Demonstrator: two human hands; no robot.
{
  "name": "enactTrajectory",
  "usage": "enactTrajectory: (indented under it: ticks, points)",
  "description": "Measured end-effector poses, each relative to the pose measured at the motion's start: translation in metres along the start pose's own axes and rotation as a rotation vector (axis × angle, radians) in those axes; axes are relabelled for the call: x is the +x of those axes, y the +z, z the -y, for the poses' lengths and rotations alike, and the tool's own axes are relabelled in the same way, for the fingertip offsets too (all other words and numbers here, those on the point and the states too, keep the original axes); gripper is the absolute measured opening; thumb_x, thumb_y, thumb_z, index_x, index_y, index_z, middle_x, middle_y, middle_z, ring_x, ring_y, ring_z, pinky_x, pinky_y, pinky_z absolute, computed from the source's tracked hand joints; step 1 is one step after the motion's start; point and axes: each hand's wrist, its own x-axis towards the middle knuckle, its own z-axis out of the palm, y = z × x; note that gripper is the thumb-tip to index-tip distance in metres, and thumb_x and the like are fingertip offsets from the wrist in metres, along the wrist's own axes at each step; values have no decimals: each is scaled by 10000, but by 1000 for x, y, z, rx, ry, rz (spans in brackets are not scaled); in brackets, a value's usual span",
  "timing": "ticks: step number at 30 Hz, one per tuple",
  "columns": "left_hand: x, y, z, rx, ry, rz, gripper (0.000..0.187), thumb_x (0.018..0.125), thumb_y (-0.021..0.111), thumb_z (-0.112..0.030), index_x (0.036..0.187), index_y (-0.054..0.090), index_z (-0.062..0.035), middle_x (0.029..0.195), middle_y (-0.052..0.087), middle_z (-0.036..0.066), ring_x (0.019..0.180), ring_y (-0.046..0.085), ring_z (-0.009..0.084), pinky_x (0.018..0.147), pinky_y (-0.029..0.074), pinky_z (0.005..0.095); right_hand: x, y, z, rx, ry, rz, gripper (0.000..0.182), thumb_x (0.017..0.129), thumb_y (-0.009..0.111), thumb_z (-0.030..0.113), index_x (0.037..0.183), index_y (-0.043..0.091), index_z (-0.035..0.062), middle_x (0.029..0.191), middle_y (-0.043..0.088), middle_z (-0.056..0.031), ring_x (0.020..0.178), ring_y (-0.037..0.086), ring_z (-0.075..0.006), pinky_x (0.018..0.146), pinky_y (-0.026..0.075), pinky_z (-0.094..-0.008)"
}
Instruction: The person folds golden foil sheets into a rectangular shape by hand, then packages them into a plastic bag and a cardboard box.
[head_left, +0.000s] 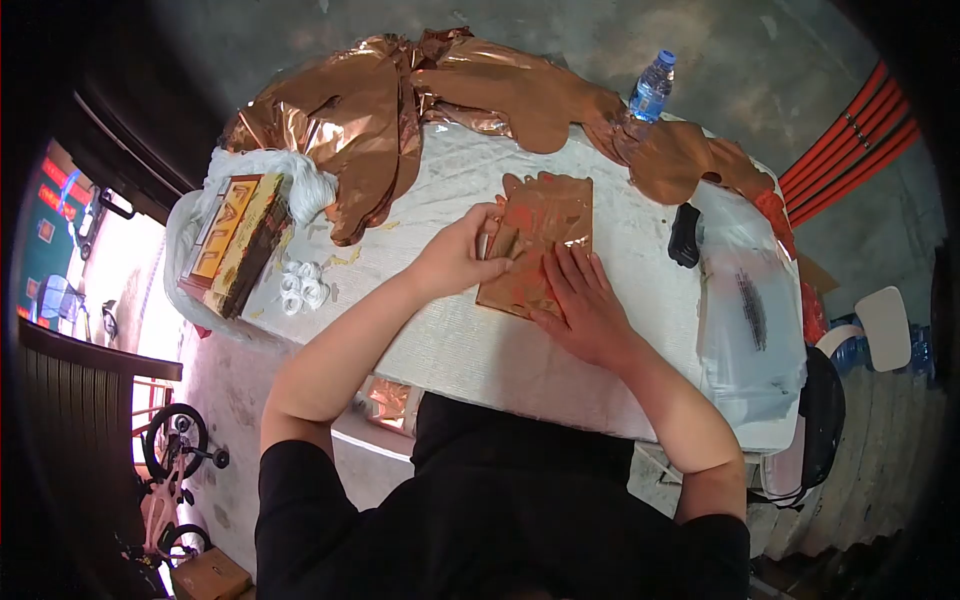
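Note:
A folded copper-brown foil packet [543, 206], flat and roughly rectangular with reddish print and a wavy top edge, lies on the white table in front of me. My left hand [462, 252] is at its left edge, thumb on top and fingers curled round the side. Across the packet's lower right part rests my right hand [587, 308], palm down with the fingers stretched out. Large flat copper foil pieces [500, 82], which look like uninflated balloons, are spread along the far edge of the table.
White string [300, 185] and boxes with yellow-red print [235, 235] sit at the left, beside small white spools [302, 287]. A water bottle [652, 88] stands at the back. To the right are a black object [684, 236] and a stack of clear plastic bags [750, 320].

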Motion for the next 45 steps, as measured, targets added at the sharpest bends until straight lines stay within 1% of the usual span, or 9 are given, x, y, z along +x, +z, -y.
enactTrajectory:
  ticks: [7, 17, 22, 26, 32, 34, 38, 40, 45]
  points:
    - [-3, 8, 14, 2, 173, -68, 668, 795, 662, 39, 1366, 325, -38, 1245, 502, 127, 1169, 494, 209, 999, 398, 312, -1, -4, -1, 5, -5, 41, 728, 921, 475, 438, 1437, 259, -28, 1500, 254, -215, 1419, 182, -348, 1159, 78, -478]
    - [-4, 11, 17, -8, 154, -72, 703, 787, 667, 44, 1385, 306, -35, 1302, 457, 134, 1238, 451, 228, 1037, 375, 317, 8, 5, -11, 23, 32, -33, 693, 911, 496, 421, 1409, 323, -30, 1498, 271, -200, 1410, 206, -350, 1153, 90, -494]
    - [-4, 13, 20, 249, 296, -216, 689, 786, 707, -34, 1357, 323, -27, 1388, 381, 193, 1270, 431, 300, 1055, 365, 349, 8, 4, -8, -19, 40, -49, 706, 906, 502, 443, 1398, 338, -36, 1493, 271, -211, 1406, 216, -350, 1150, 106, -494]
    - [-6, 11, 21, 308, 233, -267, 633, 793, 718, -93, 1320, 373, -31, 1420, 336, 225, 1293, 408, 336, 1058, 366, 369, 7, 4, -7, -30, 37, -50, 723, 900, 508, 456, 1400, 334, -36, 1494, 262, -218, 1405, 219, -349, 1149, 117, -492]
    - [-6, -5, 31, 439, 216, -284, 441, 816, 699, -128, 1204, 519, -18, 1363, 433, 206, 1238, 463, 353, 1013, 408, 378, 8, 7, -8, -49, 29, -79, 723, 899, 511, 456, 1399, 331, -34, 1496, 259, -215, 1404, 224, -346, 1149, 120, -491]
    - [-8, -13, 25, 284, 166, -261, 329, 831, 657, -86, 1137, 572, 0, 1263, 539, 181, 1141, 532, 357, 969, 437, 385, 8, 8, -9, -55, 28, -78, 723, 900, 510, 456, 1401, 329, -33, 1495, 260, -215, 1405, 221, -345, 1148, 120, -494]
    - [-20, -13, 16, 424, 190, -197, 266, 838, 602, -38, 1100, 602, 8, 1194, 588, 174, 1066, 569, 350, 939, 453, 394, 8, 7, -8, -57, 29, -68, 724, 904, 505, 461, 1405, 325, -29, 1496, 261, -210, 1409, 213, -343, 1144, 121, -506]
    - [-17, -9, 24, 535, 380, -192, 272, 841, 567, -20, 1107, 614, 11, 1188, 594, 187, 1099, 555, 358, 945, 456, 396, 8, 8, -8, -62, 23, -70, 723, 903, 506, 460, 1404, 326, -29, 1499, 257, -208, 1408, 215, -343, 1142, 121, -509]
    - [-8, -12, 27, 629, 502, -89, 334, 839, 553, -69, 1159, 598, 15, 1240, 580, 151, 1181, 509, 343, 1002, 413, 412, 7, 7, -8, -58, 24, -93, 716, 902, 508, 454, 1400, 333, -29, 1508, 245, -203, 1406, 221, -343, 1141, 120, -513]
